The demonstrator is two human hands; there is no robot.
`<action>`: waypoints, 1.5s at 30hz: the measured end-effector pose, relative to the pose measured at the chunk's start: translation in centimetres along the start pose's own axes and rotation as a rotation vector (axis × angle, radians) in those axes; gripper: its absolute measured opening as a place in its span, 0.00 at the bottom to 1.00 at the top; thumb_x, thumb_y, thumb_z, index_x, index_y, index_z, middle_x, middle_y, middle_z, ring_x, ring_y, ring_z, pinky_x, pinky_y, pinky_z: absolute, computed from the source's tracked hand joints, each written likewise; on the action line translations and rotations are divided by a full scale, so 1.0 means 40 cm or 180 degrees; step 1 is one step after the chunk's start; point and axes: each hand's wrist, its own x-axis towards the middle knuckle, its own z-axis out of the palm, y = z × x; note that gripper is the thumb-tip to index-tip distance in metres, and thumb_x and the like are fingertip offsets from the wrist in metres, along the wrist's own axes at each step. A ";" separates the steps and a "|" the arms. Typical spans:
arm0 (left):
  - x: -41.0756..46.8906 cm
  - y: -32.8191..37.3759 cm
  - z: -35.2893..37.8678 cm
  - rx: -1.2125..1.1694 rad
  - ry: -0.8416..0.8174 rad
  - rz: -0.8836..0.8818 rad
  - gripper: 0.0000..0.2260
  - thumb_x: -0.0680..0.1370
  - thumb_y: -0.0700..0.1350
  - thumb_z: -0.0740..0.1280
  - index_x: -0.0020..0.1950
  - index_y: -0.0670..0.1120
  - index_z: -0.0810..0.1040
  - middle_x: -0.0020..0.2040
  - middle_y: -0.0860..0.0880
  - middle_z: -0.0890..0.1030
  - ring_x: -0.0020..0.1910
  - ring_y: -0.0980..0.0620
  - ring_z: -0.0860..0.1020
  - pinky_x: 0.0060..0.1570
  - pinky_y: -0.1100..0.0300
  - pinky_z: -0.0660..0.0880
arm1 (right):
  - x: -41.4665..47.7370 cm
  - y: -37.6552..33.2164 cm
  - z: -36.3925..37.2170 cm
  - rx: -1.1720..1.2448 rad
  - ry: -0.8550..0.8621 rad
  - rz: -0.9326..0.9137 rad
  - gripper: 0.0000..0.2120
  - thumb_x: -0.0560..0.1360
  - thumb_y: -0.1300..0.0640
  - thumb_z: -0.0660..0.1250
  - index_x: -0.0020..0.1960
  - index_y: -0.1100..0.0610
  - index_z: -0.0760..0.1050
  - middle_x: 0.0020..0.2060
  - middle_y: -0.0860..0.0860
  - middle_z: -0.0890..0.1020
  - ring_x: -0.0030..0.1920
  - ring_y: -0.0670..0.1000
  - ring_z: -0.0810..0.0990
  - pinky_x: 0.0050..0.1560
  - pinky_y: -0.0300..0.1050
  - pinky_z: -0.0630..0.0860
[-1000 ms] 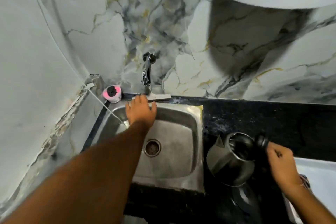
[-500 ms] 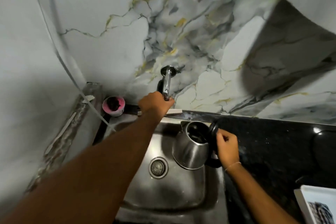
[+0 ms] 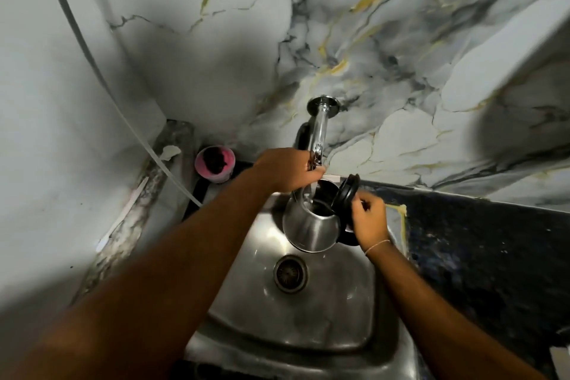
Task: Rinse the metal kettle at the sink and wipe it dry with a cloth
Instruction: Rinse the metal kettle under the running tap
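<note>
The metal kettle (image 3: pixel 310 227) hangs over the steel sink (image 3: pixel 333 311), right under the chrome tap (image 3: pixel 320 129). Its black lid (image 3: pixel 347 196) is flipped open to the right. A thin stream of water runs from the spout into the kettle's mouth. My right hand (image 3: pixel 367 219) grips the kettle's black handle, which the hand mostly hides. My left hand (image 3: pixel 288 168) is closed around the tap's end. No cloth is in view.
A pink cup (image 3: pixel 215 163) with something dark in it stands on the ledge left of the tap. A white cable (image 3: pixel 129 129) runs down the left wall. Black countertop (image 3: pixel 481 250) lies right of the sink. The drain (image 3: pixel 291 274) sits mid-basin.
My right hand carried the kettle from the counter into the sink and up under the tap. My left hand rose from the sink's rim to the tap. Water now runs.
</note>
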 end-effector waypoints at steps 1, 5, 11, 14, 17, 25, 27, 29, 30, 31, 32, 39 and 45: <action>0.000 -0.004 -0.005 0.0005 -0.0064 0.0025 0.18 0.83 0.66 0.62 0.45 0.53 0.73 0.44 0.49 0.82 0.46 0.45 0.81 0.52 0.51 0.76 | 0.003 -0.002 0.007 0.0012 -0.0015 0.0026 0.14 0.75 0.45 0.65 0.32 0.42 0.81 0.26 0.41 0.83 0.29 0.39 0.76 0.35 0.43 0.72; 0.007 -0.011 -0.009 -0.0046 -0.0161 0.0072 0.19 0.83 0.65 0.61 0.40 0.54 0.68 0.36 0.54 0.75 0.38 0.49 0.77 0.46 0.52 0.71 | 0.022 0.015 0.024 -0.0034 -0.0077 0.0013 0.13 0.71 0.39 0.62 0.35 0.39 0.84 0.30 0.44 0.86 0.34 0.47 0.80 0.40 0.49 0.79; 0.006 -0.018 -0.002 -0.0155 -0.0208 0.0125 0.18 0.83 0.67 0.59 0.51 0.53 0.74 0.42 0.52 0.81 0.44 0.47 0.82 0.55 0.47 0.79 | 0.049 0.048 0.035 -0.0224 -0.0198 -0.0079 0.22 0.74 0.41 0.63 0.45 0.58 0.86 0.37 0.62 0.87 0.35 0.49 0.78 0.38 0.56 0.79; -0.001 -0.011 -0.001 -0.0197 -0.0162 0.0157 0.15 0.84 0.65 0.60 0.51 0.54 0.70 0.39 0.55 0.75 0.44 0.47 0.80 0.54 0.49 0.78 | 0.053 0.051 0.034 -0.0175 -0.0248 -0.0089 0.22 0.73 0.41 0.62 0.46 0.56 0.87 0.37 0.62 0.87 0.36 0.48 0.78 0.40 0.47 0.75; -0.006 -0.003 0.004 -0.0219 -0.0127 0.0142 0.14 0.85 0.61 0.61 0.53 0.51 0.69 0.41 0.54 0.72 0.45 0.46 0.78 0.54 0.49 0.76 | 0.057 0.054 0.033 -0.0145 -0.0310 -0.0112 0.20 0.73 0.41 0.63 0.46 0.53 0.87 0.38 0.60 0.88 0.37 0.48 0.79 0.41 0.47 0.76; -0.011 -0.003 0.004 -0.0274 -0.0172 0.0108 0.20 0.85 0.60 0.62 0.66 0.45 0.74 0.61 0.43 0.83 0.56 0.40 0.83 0.60 0.43 0.78 | 0.063 0.052 0.026 -0.0044 -0.0314 -0.0184 0.13 0.73 0.39 0.64 0.41 0.43 0.85 0.33 0.45 0.86 0.35 0.42 0.79 0.40 0.43 0.76; -0.008 -0.008 0.011 -0.0372 -0.0185 0.0098 0.19 0.85 0.60 0.63 0.64 0.46 0.74 0.60 0.43 0.83 0.55 0.40 0.83 0.60 0.42 0.79 | 0.062 0.050 0.024 -0.0065 -0.0291 -0.0216 0.12 0.73 0.40 0.64 0.38 0.41 0.84 0.31 0.43 0.85 0.34 0.42 0.78 0.39 0.43 0.75; -0.008 -0.011 0.016 -0.0500 -0.0180 0.0117 0.17 0.84 0.60 0.63 0.62 0.47 0.74 0.56 0.44 0.83 0.53 0.40 0.83 0.59 0.42 0.79 | 0.058 0.047 0.019 -0.0053 -0.0305 -0.0247 0.12 0.73 0.40 0.64 0.41 0.41 0.84 0.30 0.39 0.85 0.33 0.37 0.78 0.38 0.39 0.75; -0.008 -0.014 0.018 -0.0560 -0.0170 0.0120 0.17 0.84 0.60 0.63 0.62 0.48 0.73 0.54 0.45 0.83 0.52 0.41 0.83 0.58 0.43 0.79 | 0.054 0.042 0.019 -0.0031 -0.0316 -0.0264 0.12 0.73 0.40 0.63 0.43 0.42 0.85 0.31 0.39 0.86 0.33 0.36 0.78 0.38 0.38 0.75; -0.008 -0.016 0.021 -0.0614 -0.0165 0.0121 0.17 0.84 0.60 0.63 0.62 0.49 0.73 0.53 0.46 0.83 0.51 0.42 0.83 0.58 0.43 0.79 | 0.053 0.041 0.017 -0.0020 -0.0323 -0.0282 0.13 0.73 0.40 0.63 0.44 0.43 0.85 0.31 0.39 0.86 0.33 0.36 0.78 0.38 0.37 0.75; -0.008 -0.018 0.022 -0.0653 -0.0170 0.0113 0.17 0.83 0.61 0.62 0.62 0.49 0.73 0.52 0.47 0.83 0.51 0.43 0.83 0.57 0.44 0.79 | 0.050 0.040 0.015 -0.0019 -0.0327 -0.0291 0.13 0.73 0.40 0.63 0.44 0.43 0.85 0.31 0.39 0.85 0.33 0.36 0.78 0.37 0.37 0.75; 0.003 -0.016 0.027 -0.0736 -0.0180 0.0140 0.13 0.86 0.55 0.64 0.64 0.47 0.74 0.55 0.46 0.83 0.54 0.45 0.82 0.59 0.48 0.77 | 0.053 0.063 0.010 -0.0069 -0.0312 -0.0262 0.18 0.74 0.37 0.66 0.46 0.48 0.87 0.34 0.46 0.87 0.35 0.45 0.78 0.39 0.44 0.76; 0.014 -0.042 0.047 -0.1737 -0.0236 0.0163 0.14 0.83 0.50 0.69 0.67 0.46 0.78 0.54 0.47 0.84 0.54 0.46 0.83 0.61 0.47 0.79 | 0.051 0.067 0.009 -0.0116 -0.0318 -0.0172 0.22 0.72 0.37 0.65 0.49 0.53 0.89 0.36 0.51 0.88 0.35 0.45 0.80 0.39 0.43 0.76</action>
